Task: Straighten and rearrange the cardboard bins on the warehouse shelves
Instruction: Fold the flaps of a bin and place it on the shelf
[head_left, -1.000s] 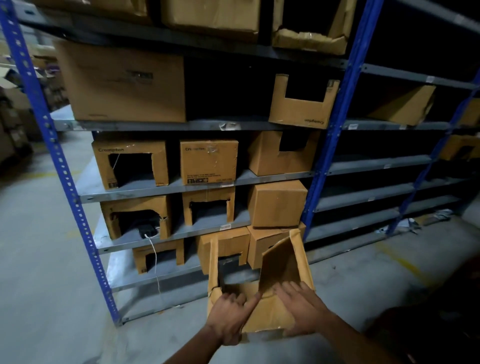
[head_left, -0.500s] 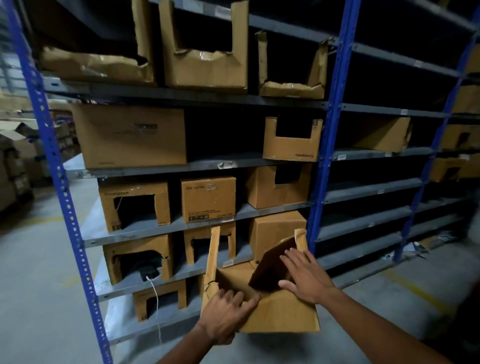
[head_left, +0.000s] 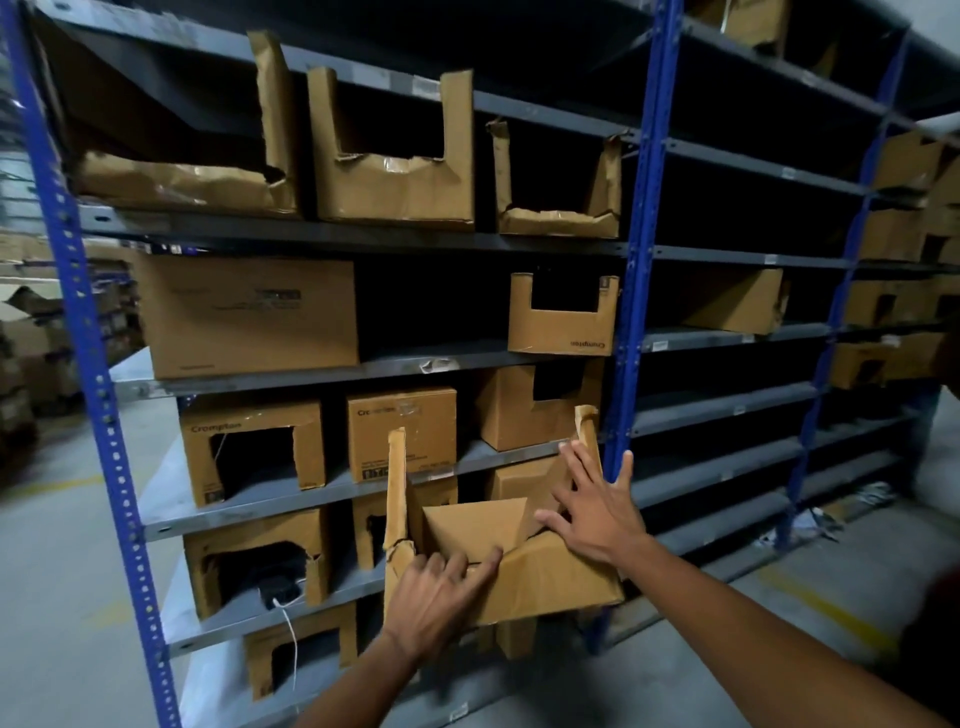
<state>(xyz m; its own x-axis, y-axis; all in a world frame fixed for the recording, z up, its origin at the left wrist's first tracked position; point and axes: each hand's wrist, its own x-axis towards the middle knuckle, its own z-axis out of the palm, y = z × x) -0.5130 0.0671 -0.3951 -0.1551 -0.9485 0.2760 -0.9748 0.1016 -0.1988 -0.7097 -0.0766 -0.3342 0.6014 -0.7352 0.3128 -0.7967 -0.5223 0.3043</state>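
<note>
The left hand (head_left: 434, 592) grips the front wall of the cardboard bin (head_left: 540, 577), fingers curled over its edge; the right hand (head_left: 597, 512) presses flat, fingers spread, against its right side; the bin hangs before the lower shelves (head_left: 727, 410), open top upward, both hands on it.

Brown cardboard bins (head_left: 524, 571); grey shelves (head_left: 291, 371); blue perforated uprights (head_left: 88, 332); grey floor (head_left: 57, 597).

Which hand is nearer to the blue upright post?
Right. The right hand has fingertips almost at the blue post; the left hand is further left, at the held bin.
</note>
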